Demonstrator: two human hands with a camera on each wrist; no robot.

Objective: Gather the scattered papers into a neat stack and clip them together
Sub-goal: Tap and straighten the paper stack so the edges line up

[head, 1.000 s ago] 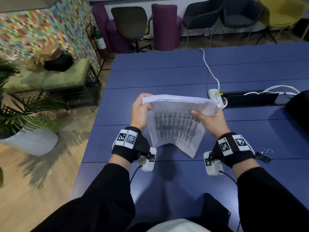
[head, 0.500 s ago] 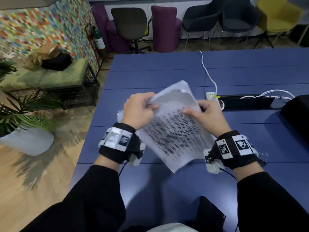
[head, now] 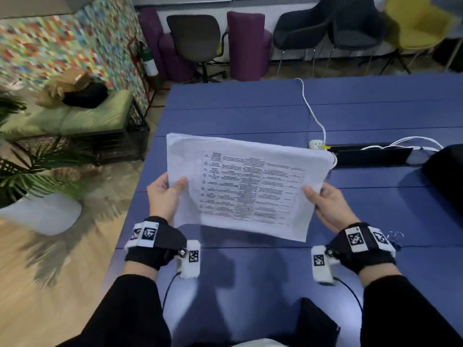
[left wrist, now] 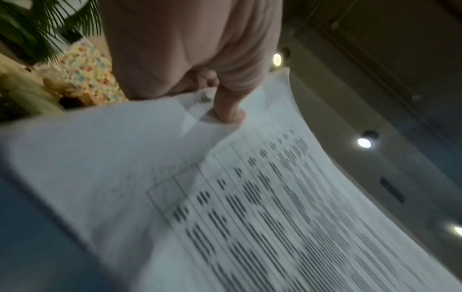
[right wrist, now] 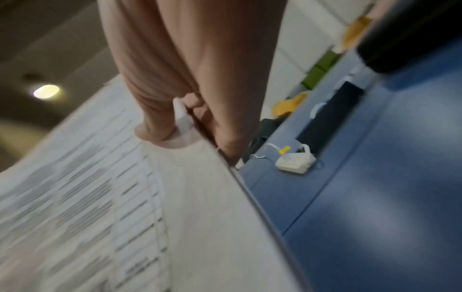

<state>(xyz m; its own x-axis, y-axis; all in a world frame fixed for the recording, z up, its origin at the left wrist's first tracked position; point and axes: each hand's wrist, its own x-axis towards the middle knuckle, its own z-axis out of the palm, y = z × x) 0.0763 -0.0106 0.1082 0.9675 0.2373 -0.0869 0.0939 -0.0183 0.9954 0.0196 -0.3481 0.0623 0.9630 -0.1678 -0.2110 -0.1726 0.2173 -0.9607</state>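
Papers (head: 246,186) sit lifted off the table (head: 375,116) between my hands, printed side up and landscape. A second ago I held the bundle on edge, then twisted it; now it has swung round flat and wide. My left hand (head: 164,196) pinches the left edge, thumb on top and fingers underneath. My right hand (head: 328,206) pinches the right edge the same way, and its wrist view shows the sheet edges lying fairly flush there. I judge the gathering done and the squaring nearly so. The clip (head: 394,237) lies on the table just beside my right wrist, not yet picked up; fetching it means freeing my right hand.
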